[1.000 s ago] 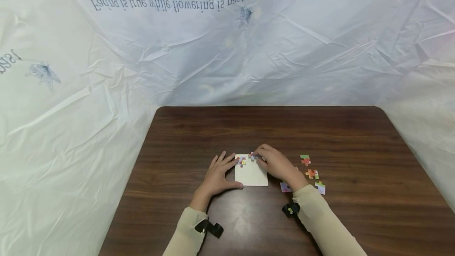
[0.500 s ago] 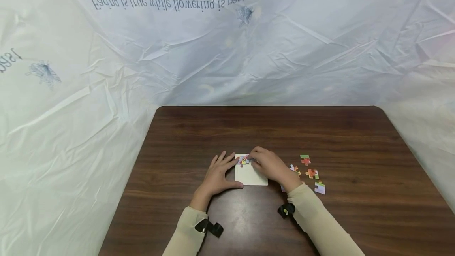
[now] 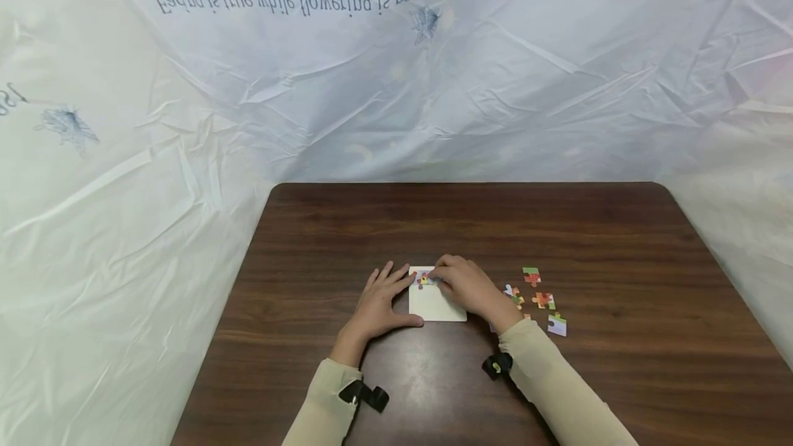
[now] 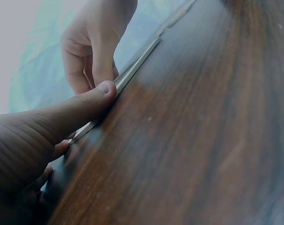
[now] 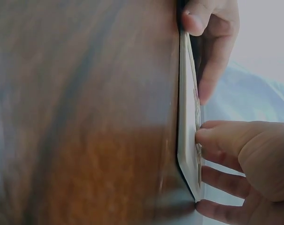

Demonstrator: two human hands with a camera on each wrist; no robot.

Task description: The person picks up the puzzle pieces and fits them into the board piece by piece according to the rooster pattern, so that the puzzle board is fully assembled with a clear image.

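A square white puzzle board (image 3: 436, 306) lies on the table with joined, brightly coloured jigsaw pieces (image 3: 423, 277) at its upper left. My left hand (image 3: 379, 303) is spread along the board's left side, index finger by the pieces and thumb at the lower left corner. In the left wrist view, that thumb (image 4: 85, 105) touches the board's edge. With bent fingers, my right hand (image 3: 469, 285) holds a puzzle piece down on the board's upper part; the fingers mostly hide it. Seen from the right wrist, the right thumb (image 5: 221, 136) rests at the thin layer atop the board.
Right of the board lie several loose jigsaw pieces, among them a green-and-red one (image 3: 531, 276), an orange one (image 3: 544, 300) and a pale purple one (image 3: 557, 325). The right forearm partly covers others. The brown wooden table (image 3: 347, 226) meets a white printed sheet (image 3: 396, 115) behind.
My right hand has moved left along the board's top, bringing its puzzle piece against the piece at the upper left. In the last half second it barely shifts. My left hand stays put.
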